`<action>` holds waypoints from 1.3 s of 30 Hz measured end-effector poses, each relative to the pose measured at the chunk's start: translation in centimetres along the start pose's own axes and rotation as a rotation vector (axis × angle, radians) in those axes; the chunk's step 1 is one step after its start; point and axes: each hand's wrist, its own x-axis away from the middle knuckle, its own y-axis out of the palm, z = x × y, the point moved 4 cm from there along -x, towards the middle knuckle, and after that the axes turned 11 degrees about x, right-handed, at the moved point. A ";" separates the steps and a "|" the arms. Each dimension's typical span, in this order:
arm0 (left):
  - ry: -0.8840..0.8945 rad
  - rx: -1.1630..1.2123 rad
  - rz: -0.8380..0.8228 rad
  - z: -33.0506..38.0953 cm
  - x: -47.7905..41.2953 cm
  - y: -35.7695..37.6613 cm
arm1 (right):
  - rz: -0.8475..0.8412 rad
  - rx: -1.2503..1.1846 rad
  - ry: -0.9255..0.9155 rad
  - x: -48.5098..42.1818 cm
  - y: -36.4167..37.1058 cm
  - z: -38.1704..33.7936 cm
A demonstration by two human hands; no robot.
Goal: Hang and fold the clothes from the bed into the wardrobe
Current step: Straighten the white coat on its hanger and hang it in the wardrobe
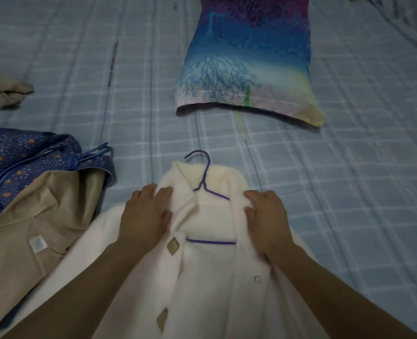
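We see the white fleece jacket (207, 277) lying front-up at the near edge of the bed (349, 167), its collar pointing towards the far side. A purple hanger (206, 182) sits inside it: the hook sticks out past the collar onto the blue checked sheet, and the bottom bar shows across the open neck.

The left hand (146, 216) rests on the jacket's left shoulder with fingers and thumb curled into the fleece beside the collar. The right hand (266, 221) does the same on the other lapel, fingers bent and bunching the cloth. Both seem to grip fabric only; whether they also catch the hanger's arms underneath, we cannot tell.

Touching the jacket towards the left edge lies a tan garment (31, 228), inside out with a white label showing. Partly under it is a blue floral garment (19, 152) with blue hangers (92, 152) on top. A crumpled beige cloth (2, 91) sits further along the left edge. A colourful tree-print pillow (249, 57) lies well apart, towards the far side.
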 end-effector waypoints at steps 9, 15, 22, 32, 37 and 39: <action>-0.006 0.064 -0.017 0.0 0.4 -0.3 | 0.053 -0.535 0.040 -0.9 0.6 -6.4; 0.024 0.064 -0.039 -0.3 0.3 -0.4 | -0.026 -0.759 0.068 -2.1 0.6 -8.7; 0.023 0.041 -0.050 -0.3 0.4 -0.2 | -0.061 -0.346 -0.193 -2.0 -0.4 -7.5; 0.028 0.013 -0.030 -0.1 0.2 -0.2 | -0.047 0.188 -0.242 -1.8 0.0 -4.5; 0.057 0.032 0.012 -0.2 -0.3 -0.3 | -0.027 0.205 -0.210 -1.5 2.1 -4.7; 0.057 0.053 0.021 -0.1 -0.7 -0.3 | -0.010 0.227 -0.194 -1.6 2.2 -4.7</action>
